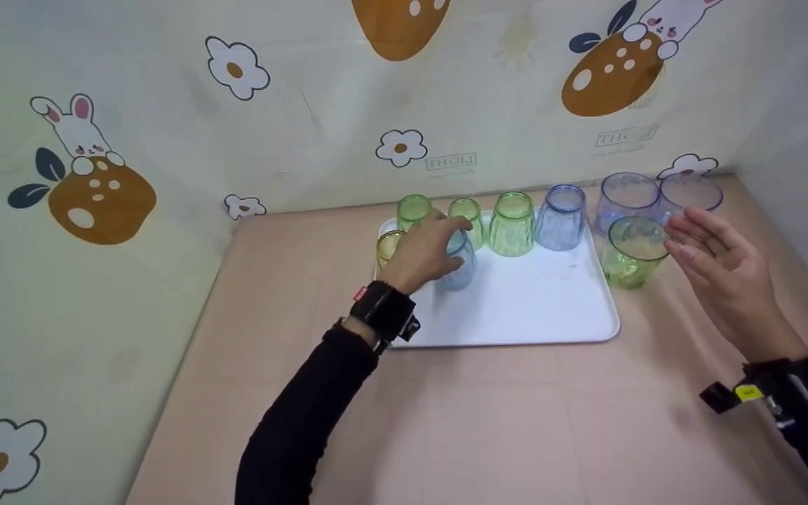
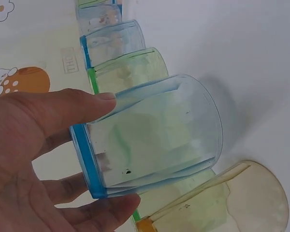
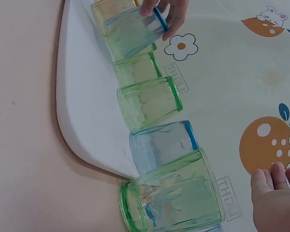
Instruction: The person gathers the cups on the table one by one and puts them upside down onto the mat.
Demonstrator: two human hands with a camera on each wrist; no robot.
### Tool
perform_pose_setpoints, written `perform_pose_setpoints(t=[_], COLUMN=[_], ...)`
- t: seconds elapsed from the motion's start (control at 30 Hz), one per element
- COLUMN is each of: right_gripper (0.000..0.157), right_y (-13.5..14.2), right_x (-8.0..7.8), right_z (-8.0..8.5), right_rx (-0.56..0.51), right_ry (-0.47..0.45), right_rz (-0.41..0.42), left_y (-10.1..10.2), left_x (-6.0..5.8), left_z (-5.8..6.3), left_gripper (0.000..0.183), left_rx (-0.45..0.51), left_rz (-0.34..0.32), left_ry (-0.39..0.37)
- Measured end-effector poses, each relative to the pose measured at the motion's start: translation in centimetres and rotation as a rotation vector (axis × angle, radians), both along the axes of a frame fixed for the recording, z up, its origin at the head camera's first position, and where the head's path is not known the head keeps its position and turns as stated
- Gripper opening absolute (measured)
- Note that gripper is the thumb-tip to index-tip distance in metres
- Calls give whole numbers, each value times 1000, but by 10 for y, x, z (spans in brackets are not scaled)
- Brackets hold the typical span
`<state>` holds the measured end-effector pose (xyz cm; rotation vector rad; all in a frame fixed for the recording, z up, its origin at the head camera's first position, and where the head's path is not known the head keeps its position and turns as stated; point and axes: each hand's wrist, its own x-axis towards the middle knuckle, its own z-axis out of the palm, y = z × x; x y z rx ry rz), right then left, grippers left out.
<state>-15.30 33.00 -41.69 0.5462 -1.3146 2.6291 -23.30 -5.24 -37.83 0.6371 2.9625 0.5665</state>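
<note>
My left hand grips a clear blue cup by its thick-based end, thumb on one side and fingers on the other. The cup is mouth down, over the left part of a white tray. Beside it on the tray are a yellow cup, several green cups and another blue cup, bases up. My right hand is raised with relaxed fingers and holds nothing. Nearest to it, a larger green cup stands mouth up, just off the tray's right edge.
Two bluish cups stand mouth up behind the larger green one, near the back right corner. A patterned sheet rises behind the tan tabletop, close to the back row.
</note>
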Motion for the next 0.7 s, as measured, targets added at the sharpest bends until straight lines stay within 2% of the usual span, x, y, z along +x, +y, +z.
perform_pose_setpoints(t=[0.33,0.7], right_gripper=[48,48], right_y=[-2,-2], right_x=[-1,-1], right_z=[-2,-3], right_rx=[14,45], right_ry=[-13,-12], right_rz=[-10,-50], left_y=[1,6], left_x=[0,-3], left_z=[-7,-13], left_gripper=[55,54], left_rx=[-22,-60], left_rz=[9,33], left_ry=[-50,-40])
